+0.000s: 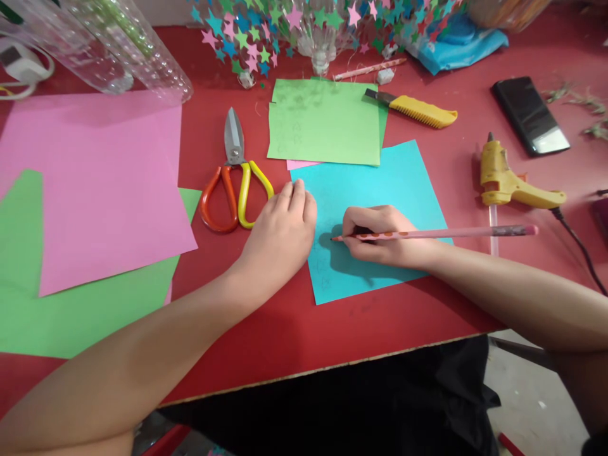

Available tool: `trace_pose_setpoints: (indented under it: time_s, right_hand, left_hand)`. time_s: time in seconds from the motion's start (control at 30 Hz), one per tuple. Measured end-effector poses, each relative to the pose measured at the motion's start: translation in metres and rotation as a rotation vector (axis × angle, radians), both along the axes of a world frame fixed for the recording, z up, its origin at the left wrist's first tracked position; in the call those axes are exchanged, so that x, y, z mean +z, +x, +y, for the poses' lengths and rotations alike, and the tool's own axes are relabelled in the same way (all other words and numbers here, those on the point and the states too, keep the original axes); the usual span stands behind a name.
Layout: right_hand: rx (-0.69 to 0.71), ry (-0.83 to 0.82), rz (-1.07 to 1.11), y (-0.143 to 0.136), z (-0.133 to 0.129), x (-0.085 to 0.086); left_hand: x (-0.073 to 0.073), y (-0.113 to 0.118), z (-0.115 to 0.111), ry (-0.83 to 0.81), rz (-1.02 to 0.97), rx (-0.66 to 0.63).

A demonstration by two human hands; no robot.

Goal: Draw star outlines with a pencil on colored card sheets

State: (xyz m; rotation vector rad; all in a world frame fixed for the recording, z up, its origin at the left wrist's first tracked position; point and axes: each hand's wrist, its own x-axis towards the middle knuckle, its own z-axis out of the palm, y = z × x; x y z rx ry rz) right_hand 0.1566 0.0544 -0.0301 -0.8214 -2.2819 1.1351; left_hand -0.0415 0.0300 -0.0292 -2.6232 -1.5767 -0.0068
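A blue sheet of paper [380, 177] lies on the red table, with faint pencil marks near its left edge. My right hand [380, 235] is closed around a pink pencil [451, 234], whose tip is at the paper's left part. My left hand [287, 225] rests palm down at the sheet's left edge, fingers fairly straight, nothing seen in it. Just beyond that hand lie scissors [235, 168] with one red and one yellow handle. A light green sheet [327, 126] with dark smudges overlaps the blue sheet's far edge.
Pink paper [109, 183] covers green paper [95, 316] at left. A yellow cutter [422, 111], glue gun [503, 177] with cord, and black phone [529, 114] lie right. Star decorations [294, 19], clear plastic [137, 50] and a blue packet [456, 50] stand or lie at the back.
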Motion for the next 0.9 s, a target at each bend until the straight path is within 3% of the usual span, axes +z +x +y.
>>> trace_pose_setpoints:
  time_s: [0.63, 0.9]
  right_hand:
    - [-0.144, 0.093, 0.028, 0.002, -0.0009, -0.0022]
    - [-0.116, 0.092, 0.026, 0.0021, -0.0008, -0.0022]
  left_hand:
    - [-0.006, -0.0025, -0.0013, 0.056, 0.064, -0.017]
    - [-0.006, -0.0025, -0.0014, 0.068, 0.061, -0.019]
